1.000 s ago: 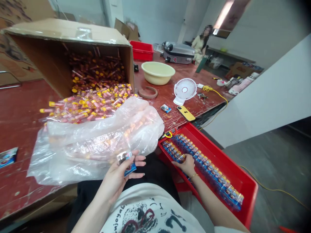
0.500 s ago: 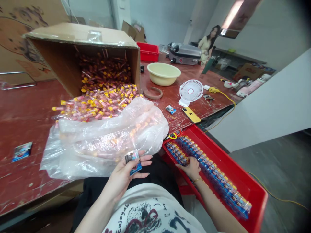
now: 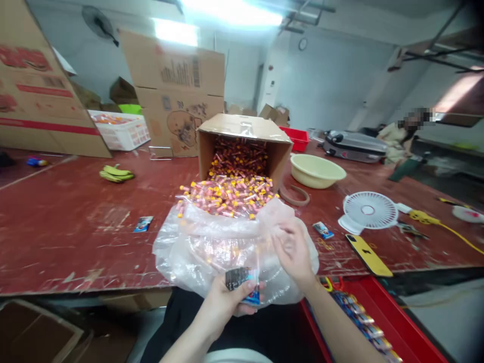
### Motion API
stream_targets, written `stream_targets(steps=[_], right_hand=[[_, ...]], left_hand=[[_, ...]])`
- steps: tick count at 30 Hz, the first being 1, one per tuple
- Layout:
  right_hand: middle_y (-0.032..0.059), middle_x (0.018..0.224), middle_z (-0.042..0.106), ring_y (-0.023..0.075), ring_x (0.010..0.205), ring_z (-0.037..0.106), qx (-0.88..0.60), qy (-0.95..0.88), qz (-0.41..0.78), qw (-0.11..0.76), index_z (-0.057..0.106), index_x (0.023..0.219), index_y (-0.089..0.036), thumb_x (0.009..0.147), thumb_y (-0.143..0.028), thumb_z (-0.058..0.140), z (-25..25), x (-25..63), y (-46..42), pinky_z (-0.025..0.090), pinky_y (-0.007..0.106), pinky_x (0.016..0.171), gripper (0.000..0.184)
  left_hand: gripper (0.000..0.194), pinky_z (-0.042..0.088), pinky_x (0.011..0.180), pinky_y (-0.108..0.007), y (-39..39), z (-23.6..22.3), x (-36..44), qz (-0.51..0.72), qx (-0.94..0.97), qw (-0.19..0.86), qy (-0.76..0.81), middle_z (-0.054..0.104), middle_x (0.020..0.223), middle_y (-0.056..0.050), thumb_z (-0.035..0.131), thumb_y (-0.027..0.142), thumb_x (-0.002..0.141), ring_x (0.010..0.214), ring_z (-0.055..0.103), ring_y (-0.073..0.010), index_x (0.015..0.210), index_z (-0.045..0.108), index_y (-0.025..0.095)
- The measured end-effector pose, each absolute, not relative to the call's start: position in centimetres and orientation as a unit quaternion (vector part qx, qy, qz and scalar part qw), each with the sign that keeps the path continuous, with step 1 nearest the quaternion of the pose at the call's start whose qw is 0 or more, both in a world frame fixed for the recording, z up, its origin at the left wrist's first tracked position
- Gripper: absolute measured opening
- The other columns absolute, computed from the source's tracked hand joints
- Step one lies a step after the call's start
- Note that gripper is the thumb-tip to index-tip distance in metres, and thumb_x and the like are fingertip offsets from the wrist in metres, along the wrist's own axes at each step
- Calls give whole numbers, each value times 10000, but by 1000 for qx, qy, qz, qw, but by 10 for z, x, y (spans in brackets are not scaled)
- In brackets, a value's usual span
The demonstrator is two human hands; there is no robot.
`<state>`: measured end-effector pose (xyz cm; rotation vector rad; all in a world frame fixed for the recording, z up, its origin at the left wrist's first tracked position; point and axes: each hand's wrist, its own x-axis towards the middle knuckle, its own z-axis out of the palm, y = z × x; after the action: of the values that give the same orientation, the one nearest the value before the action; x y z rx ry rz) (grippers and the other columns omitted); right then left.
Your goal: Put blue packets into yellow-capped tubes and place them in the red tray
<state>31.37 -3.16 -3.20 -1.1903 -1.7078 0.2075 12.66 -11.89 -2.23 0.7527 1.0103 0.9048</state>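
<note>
My left hand (image 3: 227, 300) is closed around a small stack of blue and dark packets (image 3: 242, 282) at the near table edge. My right hand (image 3: 293, 249) is raised in front of a clear plastic bag (image 3: 204, 247), blurred by motion, fingers curled at the film. Behind the bag, a pile of pink tubes with yellow caps (image 3: 227, 194) spills from a tipped cardboard box (image 3: 244, 128). A red tray (image 3: 412, 335) with rows of blue packets sits low on the right.
On the red table (image 3: 68, 227) lie a white fan (image 3: 368, 212), a yellow phone (image 3: 368, 254), a cream basin (image 3: 317, 171), loose packets (image 3: 142, 224), and bananas (image 3: 115, 174). Large cartons stand at the back left. A seated person (image 3: 399, 138) is at the far right.
My right hand left the red tray and rose to the plastic bag. The camera tilted up and swung left, showing more of the table. My left hand kept its packets.
</note>
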Motion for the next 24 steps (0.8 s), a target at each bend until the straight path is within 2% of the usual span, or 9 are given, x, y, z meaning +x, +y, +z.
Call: stream_targets(steps=[1,4,7,10,14,17,19,21,24], right_hand=[[95,1078,573,222,1062,527,-489,-744,136,435,506,1045,-209,894,-252,490,-19,291,-1,412,429,972,158],[72,970,623,196,942,580,-497,-774,196,340,575,946,-173,874,-225,551,-8,242,82,466,387,893,92],[62,1010,622,186,910,601,-525,-766,221,297,595,999,-136,879,-297,583,-23,221,127,500,393,827,201],[59,1055,610,179,912,605,-543,-752,243,284,582,1062,-140,897,-334,562,-41,225,135,514,385,803,255],[31,898,606,163,771,609,-540,-728,291,307,496,1141,-153,853,-354,602,-45,248,114,521,352,729,366],[25,942,589,160,784,624,-512,-712,325,354,366,1220,-220,832,-395,596,-31,267,79,534,329,725,484],[17,978,593,152,795,647,-468,-690,376,405,340,1191,-267,852,-399,564,-18,275,47,545,336,752,427],[6,957,614,155,804,669,-413,-652,439,460,381,1102,-280,861,-387,570,-6,280,12,546,358,801,324],[5,892,642,175,847,682,-365,-621,479,502,439,954,-264,836,-356,634,4,282,-32,543,380,848,246]], left_hand=[[413,541,558,-236,-119,-20,121,412,343,705,464,737,855,-140,782,436,663,752,692,-217,884,712,94],[397,534,553,-238,-121,-17,107,438,333,688,473,732,772,-126,793,437,645,698,685,-212,825,726,90],[416,526,546,-233,-121,-17,95,461,302,693,465,731,790,-124,791,449,645,704,692,-218,862,723,102],[422,528,538,-236,-117,-22,90,476,269,697,463,726,774,-104,819,427,612,674,684,-202,871,711,113],[437,537,506,-265,-112,-33,92,484,267,701,451,702,742,-76,823,426,603,638,665,-197,876,684,115],[438,547,542,-287,-110,-38,96,462,283,723,429,696,783,-95,767,478,660,676,672,-210,878,683,107],[425,545,592,-280,-109,-38,98,445,298,730,425,704,842,-112,744,478,689,742,679,-217,892,694,108],[389,535,633,-265,-109,-36,101,438,313,727,427,711,857,-111,749,456,692,789,675,-212,871,706,114],[337,519,625,-254,-110,-33,107,437,330,713,438,709,752,-88,780,422,660,741,667,-198,787,707,118]])
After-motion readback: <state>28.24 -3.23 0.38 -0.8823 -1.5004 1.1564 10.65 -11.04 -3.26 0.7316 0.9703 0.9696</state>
